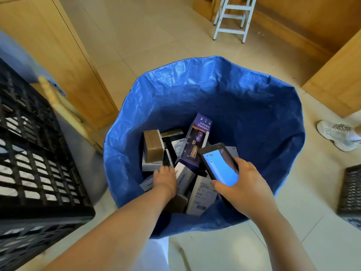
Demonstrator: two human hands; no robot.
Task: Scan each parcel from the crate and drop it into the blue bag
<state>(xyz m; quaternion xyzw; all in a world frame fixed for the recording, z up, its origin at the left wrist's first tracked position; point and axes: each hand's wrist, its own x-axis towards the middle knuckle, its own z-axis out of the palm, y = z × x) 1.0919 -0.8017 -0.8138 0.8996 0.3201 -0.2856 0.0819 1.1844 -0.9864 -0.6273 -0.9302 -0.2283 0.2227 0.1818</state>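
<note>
— Down inside the woven blue bag [244, 106], what lies there?
— Cardboard parcels [192, 145], boxy, matte, heaped. The left hand [165, 179] reaches among them; whether its fingers grip anything, I cannot tell.
— And the right hand [239, 187]?
— Fingers clamped on a glossy phone [219, 165]. A black lattice crate [35, 163] stands left.

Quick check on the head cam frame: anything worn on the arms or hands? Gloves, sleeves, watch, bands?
Nothing worn that shows. The left hand and right hand are both bare: no gloves, no rings visible. Both forearms are bare up to the bottom edge of the frame, with no sleeve cuffs, watch, wristband or markings in view. Anything above the forearms is out of frame.
</note>
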